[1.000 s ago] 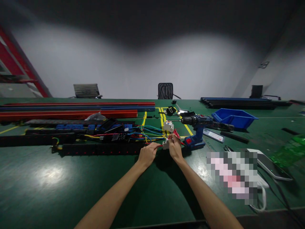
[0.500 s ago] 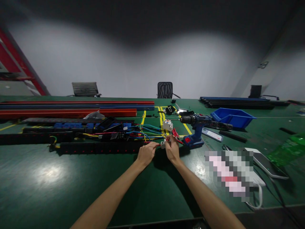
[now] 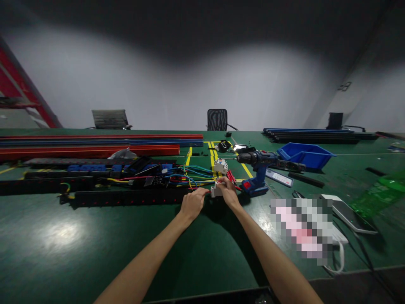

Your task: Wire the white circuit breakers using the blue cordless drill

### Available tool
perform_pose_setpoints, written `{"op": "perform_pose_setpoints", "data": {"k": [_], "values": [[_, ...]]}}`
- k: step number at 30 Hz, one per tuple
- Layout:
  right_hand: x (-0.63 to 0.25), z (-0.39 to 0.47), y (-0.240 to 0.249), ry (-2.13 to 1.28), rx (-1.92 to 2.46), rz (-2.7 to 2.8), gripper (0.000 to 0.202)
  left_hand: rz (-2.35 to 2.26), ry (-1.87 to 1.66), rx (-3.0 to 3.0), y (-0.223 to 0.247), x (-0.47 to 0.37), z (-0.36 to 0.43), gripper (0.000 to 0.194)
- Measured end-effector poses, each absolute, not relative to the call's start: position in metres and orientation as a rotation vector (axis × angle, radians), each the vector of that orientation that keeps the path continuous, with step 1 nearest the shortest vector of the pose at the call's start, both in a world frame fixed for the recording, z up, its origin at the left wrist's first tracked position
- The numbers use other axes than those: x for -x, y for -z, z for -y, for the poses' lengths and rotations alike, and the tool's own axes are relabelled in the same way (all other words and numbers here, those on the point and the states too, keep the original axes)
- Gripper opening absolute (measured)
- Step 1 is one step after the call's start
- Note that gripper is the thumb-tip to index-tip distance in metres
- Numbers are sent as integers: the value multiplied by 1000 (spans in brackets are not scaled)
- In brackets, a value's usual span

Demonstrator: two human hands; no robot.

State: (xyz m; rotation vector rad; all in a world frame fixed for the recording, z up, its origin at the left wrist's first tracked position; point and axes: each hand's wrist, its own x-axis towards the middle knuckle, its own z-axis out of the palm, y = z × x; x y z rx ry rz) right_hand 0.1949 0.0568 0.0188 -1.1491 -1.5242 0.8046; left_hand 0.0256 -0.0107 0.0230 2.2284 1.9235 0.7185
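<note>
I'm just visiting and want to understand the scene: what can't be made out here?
- Head view: part of the small white block, hidden by the right hand.
- Head view: whether the thin red wire at the left hand enters that block; too small.
- Head view: what the pink-and-grey patch shows; pixelated.
- Head view: the translucent green bottle's far end; blurred, cut by the right edge.

The right hand covers part of the white block, while the left hand hides some of the red wire. Coarse squares mask a pink-and-white item towards the near edge of the desk. The green bottle is blurred and runs out at the picture's right edge; the orange rails are cut off at the left. Print on the label card is too small to read.
</note>
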Motion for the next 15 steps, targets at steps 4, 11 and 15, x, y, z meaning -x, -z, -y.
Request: {"op": "perform_pose_setpoints", "data": {"k": [4,11,15], "values": [[-196,-64,-15,-867,1144,1474,12,-1923,-733,-2227,-23,-25,11,34],[-195,-69,-12,-1004,1132,1357,26,-1911,-773,-2221,-22,-25,10,32],[-194,-65,-13,-1010,1119,1310,24,-1898,-776,-2230,-21,-24,11,32]]}}
